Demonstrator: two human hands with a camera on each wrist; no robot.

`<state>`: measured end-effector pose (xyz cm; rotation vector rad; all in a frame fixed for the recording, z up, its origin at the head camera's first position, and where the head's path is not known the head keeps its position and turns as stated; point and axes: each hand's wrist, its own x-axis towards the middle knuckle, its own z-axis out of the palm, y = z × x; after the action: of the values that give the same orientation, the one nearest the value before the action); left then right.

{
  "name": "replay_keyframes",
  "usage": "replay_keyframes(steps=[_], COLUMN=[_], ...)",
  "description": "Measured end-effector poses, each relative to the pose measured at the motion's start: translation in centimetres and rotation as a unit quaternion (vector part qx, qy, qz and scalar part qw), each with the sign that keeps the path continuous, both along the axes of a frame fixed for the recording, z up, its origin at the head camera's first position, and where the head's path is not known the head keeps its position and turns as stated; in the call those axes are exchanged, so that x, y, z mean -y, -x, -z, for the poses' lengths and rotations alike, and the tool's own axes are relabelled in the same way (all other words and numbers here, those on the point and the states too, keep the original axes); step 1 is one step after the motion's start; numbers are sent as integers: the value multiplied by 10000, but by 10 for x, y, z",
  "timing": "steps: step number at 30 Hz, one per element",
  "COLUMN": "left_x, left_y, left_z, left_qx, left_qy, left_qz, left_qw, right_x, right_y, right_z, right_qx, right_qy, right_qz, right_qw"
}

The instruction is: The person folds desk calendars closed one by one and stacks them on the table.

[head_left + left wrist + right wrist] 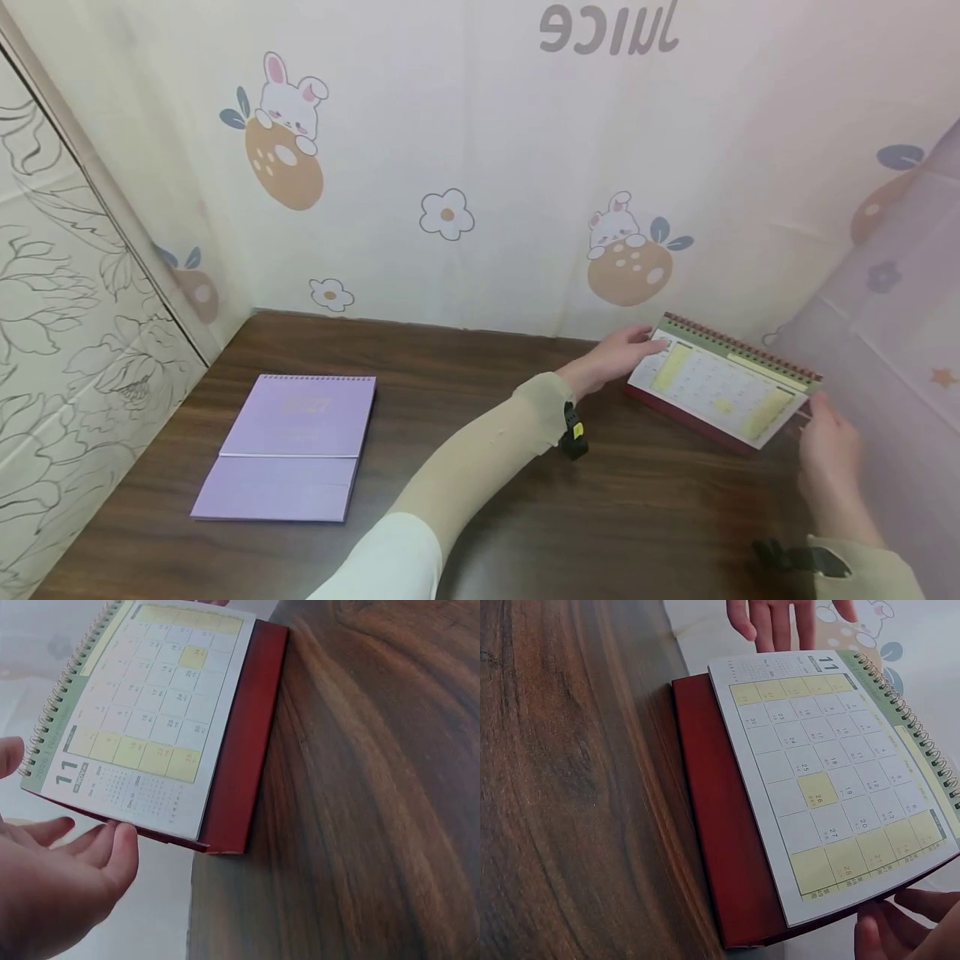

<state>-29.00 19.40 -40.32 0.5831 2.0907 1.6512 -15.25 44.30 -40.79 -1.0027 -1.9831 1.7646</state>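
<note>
We see the wooden table [465,358] beneath the red-based calendar [723,387], whose page leans back, presumably for easy reading. The purple calendar [296,421] sits well left of it, perhaps leaving us room. Our left hand [617,357] and right hand [831,446], fingers loosely extended, touch the red-based calendar's left and right edges, probably steadying it.

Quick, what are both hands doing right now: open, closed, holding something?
Left hand: open, relaxed fingers at the left end of the desk calendar.
Right hand: open, fingers loosely bent at its right end.
</note>
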Motion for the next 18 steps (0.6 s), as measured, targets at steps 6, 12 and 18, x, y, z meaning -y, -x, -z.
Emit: replay_keyframes(steps=[6,12,18], left_x=[-1,1,5], left_y=[0,-1,-4], left_z=[2,4,6], left_qx=[-8,203,430], left_qy=[-190,-225,-385], left_qz=[232,261,341], left_qw=[9996,9992,9978], right_x=[3,4,5], right_y=[-2,-6,-10], right_z=[-4,-7,-5], right_qx=[132,496,464], right_qy=[-189,-544,-422], right_qz=[-50,-168,-94], right_qw=[9997,9971,9980])
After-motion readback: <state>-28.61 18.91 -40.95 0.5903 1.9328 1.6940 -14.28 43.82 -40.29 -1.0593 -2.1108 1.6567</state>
